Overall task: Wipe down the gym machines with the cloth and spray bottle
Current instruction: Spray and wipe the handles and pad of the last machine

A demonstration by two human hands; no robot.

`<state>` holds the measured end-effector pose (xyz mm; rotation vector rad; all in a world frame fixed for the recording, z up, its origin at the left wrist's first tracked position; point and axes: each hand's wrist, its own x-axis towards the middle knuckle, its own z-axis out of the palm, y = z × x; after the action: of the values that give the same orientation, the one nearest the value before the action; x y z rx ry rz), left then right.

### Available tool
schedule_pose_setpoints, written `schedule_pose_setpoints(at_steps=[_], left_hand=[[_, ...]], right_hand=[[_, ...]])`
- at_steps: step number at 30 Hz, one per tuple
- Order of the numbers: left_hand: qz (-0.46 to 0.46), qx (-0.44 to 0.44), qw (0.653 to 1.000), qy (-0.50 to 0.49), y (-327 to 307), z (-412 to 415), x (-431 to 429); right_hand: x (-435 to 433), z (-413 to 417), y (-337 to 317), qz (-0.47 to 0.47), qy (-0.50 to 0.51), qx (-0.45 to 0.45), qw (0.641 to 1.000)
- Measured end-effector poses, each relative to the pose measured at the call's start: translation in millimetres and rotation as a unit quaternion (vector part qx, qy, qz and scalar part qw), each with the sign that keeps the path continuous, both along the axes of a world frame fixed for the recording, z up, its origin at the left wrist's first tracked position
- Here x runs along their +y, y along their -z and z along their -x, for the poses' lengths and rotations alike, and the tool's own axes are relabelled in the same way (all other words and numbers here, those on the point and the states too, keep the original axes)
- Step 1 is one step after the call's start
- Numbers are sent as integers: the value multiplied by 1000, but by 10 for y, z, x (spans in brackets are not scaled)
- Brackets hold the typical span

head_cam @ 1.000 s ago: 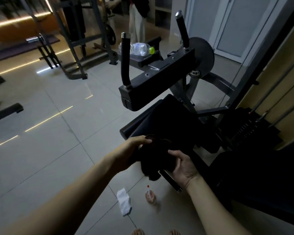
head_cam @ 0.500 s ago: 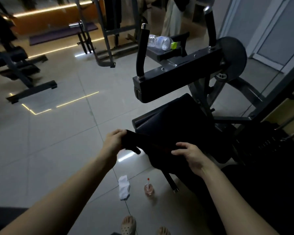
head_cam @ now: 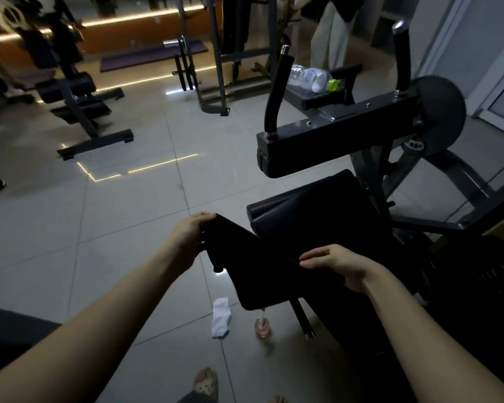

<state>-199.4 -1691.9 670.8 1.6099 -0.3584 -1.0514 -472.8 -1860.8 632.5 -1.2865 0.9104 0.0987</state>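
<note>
A dark cloth [head_cam: 253, 266] is stretched flat between my two hands, in front of a black gym machine [head_cam: 341, 138] with two upright handles and a padded seat [head_cam: 317, 207]. My left hand [head_cam: 191, 234] grips the cloth's left corner. My right hand [head_cam: 336, 264] pinches its right edge. On the tiled floor below the cloth stands a small pinkish spray bottle [head_cam: 262, 325]; the cloth's lower edge hides its top.
A crumpled white cloth [head_cam: 221, 315] lies on the floor beside the spray bottle. A clear water bottle [head_cam: 312, 77] lies on a bench behind the machine. A weight bench [head_cam: 76, 106] stands far left, a rack [head_cam: 216, 53] at the back, a person [head_cam: 329, 30] beyond it.
The bunched cloth has been pulled open and spread flat between my hands. My left hand has moved left, away from the right. The view has swung left.
</note>
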Motion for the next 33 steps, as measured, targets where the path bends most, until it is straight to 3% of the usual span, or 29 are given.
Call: schedule_pose_setpoints(at_steps=[3,5,6,8,9,10,11,12,14,15,17,20,24,28,33], left_hand=[[-5,-42,998,44,-71,-170,27],[-39,-89,981,170,-105,-329,71],[-92,-137,953,254,-111,-390,85],[-237,-253,850,398,-68,-515,99],[-297,-295,797,435,-30,-587,102],[-329,-313,770,447,6,-652,104],[-331,-304,778,439,39,-739,121],[-305,-263,816,414,77,-838,151],[-192,-97,916,339,97,-996,246],[-131,-8,948,291,137,-1096,302],[-40,120,977,170,225,-1096,345],[27,209,976,62,368,-1111,328],[58,278,956,71,418,-1069,271],[-36,266,960,84,517,-1181,230],[-183,223,947,143,563,-1453,242]], right_hand=[[-32,-86,-46,-6,22,10,1000],[-55,-158,-78,-43,101,-20,994],[-60,-189,-99,-79,132,-51,987],[-61,-266,-146,-114,156,-110,975],[-56,-321,-178,-101,153,-123,975],[-42,-370,-214,-74,153,-124,978],[-15,-438,-260,-46,159,-120,979],[9,-494,-300,-27,171,-116,978],[63,-592,-358,-16,201,-119,972],[92,-650,-368,-20,217,-121,968],[118,-647,-375,-48,249,-138,957],[217,-766,-350,-60,304,-169,936],[395,-989,-370,-47,361,-209,908],[446,-1133,-375,-2,413,-203,888],[504,-1212,-445,226,375,-43,898]])
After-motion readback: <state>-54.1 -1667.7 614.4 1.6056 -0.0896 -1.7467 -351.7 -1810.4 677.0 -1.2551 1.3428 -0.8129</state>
